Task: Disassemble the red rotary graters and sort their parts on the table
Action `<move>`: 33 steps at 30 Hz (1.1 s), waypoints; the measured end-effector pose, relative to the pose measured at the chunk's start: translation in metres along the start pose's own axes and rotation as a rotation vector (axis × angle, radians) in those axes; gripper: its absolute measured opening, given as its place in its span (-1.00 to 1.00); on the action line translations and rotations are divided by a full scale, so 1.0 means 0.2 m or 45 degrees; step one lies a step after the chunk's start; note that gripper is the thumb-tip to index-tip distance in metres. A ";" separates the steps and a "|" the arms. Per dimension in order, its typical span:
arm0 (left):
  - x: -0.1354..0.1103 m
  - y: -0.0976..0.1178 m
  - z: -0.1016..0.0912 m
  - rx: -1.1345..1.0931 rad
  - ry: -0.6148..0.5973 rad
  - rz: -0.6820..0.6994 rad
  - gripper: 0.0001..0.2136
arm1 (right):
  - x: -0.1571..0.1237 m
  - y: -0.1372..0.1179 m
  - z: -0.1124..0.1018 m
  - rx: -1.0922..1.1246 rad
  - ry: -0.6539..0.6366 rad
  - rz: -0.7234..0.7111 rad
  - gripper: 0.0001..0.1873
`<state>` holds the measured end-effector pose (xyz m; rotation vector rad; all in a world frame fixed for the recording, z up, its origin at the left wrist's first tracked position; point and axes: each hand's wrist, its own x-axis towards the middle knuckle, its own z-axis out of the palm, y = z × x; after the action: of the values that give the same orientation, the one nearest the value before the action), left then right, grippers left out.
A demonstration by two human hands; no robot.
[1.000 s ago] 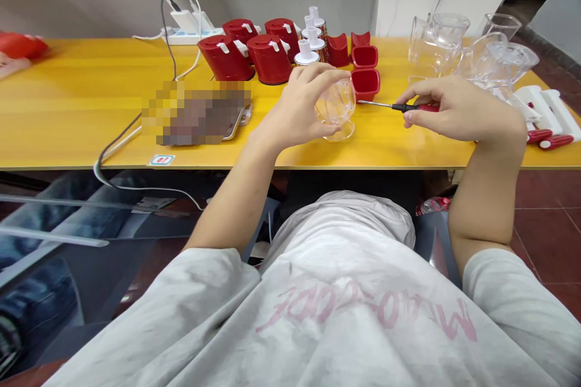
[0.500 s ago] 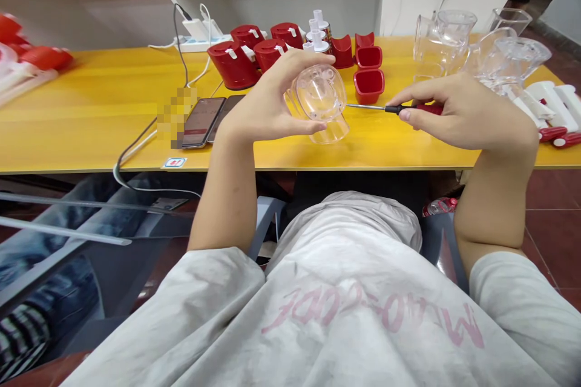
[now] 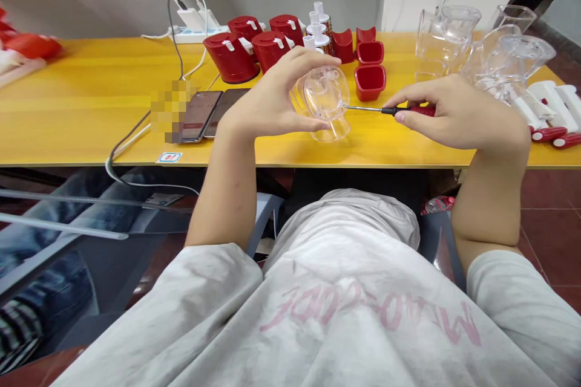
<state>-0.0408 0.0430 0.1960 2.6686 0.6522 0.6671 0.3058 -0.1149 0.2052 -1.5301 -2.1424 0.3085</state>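
Note:
My left hand (image 3: 272,103) is closed around a clear plastic cup-shaped part (image 3: 324,100), tilted on its side above the yellow table (image 3: 91,109). My right hand (image 3: 458,112) pinches a small screwdriver (image 3: 390,110) with a red and black handle. Its thin metal shaft points left and its tip touches the clear part's right side.
Behind the hands stand several red housings (image 3: 247,48), small red cups (image 3: 370,72) and white-capped pieces (image 3: 318,27). Clear plastic jugs (image 3: 476,48) crowd the right rear. Two phones (image 3: 211,115), a power strip (image 3: 195,24) and cables lie left. White and red handles (image 3: 551,118) rest at the far right.
My left hand has lifted and turned the clear part so its base faces right. The screwdriver tip has moved left onto the part.

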 end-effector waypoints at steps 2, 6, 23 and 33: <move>0.00 -0.02 0.00 -0.012 -0.001 0.013 0.05 | 0.00 0.01 0.00 -0.003 0.003 -0.003 -0.64; 0.00 -0.04 0.02 -0.016 -0.015 0.005 0.04 | 0.01 0.02 0.01 -0.022 0.003 -0.002 -0.65; 0.00 -0.04 0.04 0.014 -0.002 0.015 -0.03 | 0.00 -0.04 -0.02 -0.108 -0.073 0.072 -0.60; 0.00 -0.08 0.07 0.022 0.027 0.014 -0.02 | 0.01 -0.05 -0.02 -0.058 -0.006 0.123 -0.65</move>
<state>-0.0397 0.0539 0.1774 2.6864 0.6520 0.6965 0.2996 -0.1163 0.2136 -1.6631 -2.0967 0.2978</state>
